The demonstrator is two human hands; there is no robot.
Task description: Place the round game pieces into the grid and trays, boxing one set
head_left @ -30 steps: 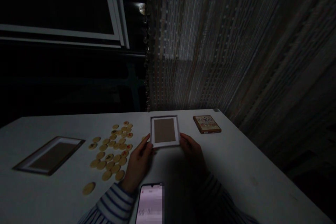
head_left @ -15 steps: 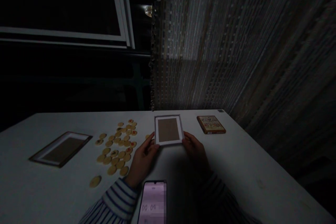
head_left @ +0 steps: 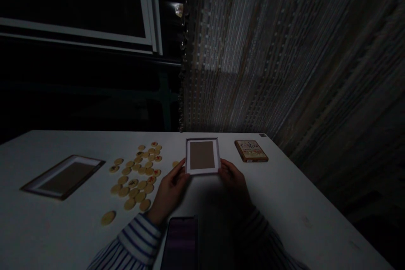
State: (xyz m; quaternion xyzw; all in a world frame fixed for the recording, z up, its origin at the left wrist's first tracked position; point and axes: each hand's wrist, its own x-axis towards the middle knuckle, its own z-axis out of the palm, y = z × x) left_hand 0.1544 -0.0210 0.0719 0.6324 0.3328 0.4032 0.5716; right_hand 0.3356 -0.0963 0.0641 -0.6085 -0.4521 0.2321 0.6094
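Note:
A shallow white-rimmed box tray (head_left: pixel 202 155) with a brown bottom lies on the white table (head_left: pixel 284 202) in front of me. My left hand (head_left: pixel 167 194) pinches its near left corner. My right hand (head_left: pixel 234 181), in shadow, grips its near right corner. Both sleeves are striped. Left of my left hand lie several round pale-yellow game discs (head_left: pixel 139 173), some marked in red or black, with one stray disc (head_left: pixel 108 218) nearer the front.
A second, larger box tray (head_left: pixel 63 176) lies at the far left. A small brown printed box (head_left: pixel 251 150) sits at the back right. A dark phone (head_left: pixel 180 242) lies near the front edge. Behind the table hang a bead curtain (head_left: pixel 268 50) and a dark window.
The phone screen has gone from lit to dark. Both hands stay on the small tray; only the view has shifted slightly.

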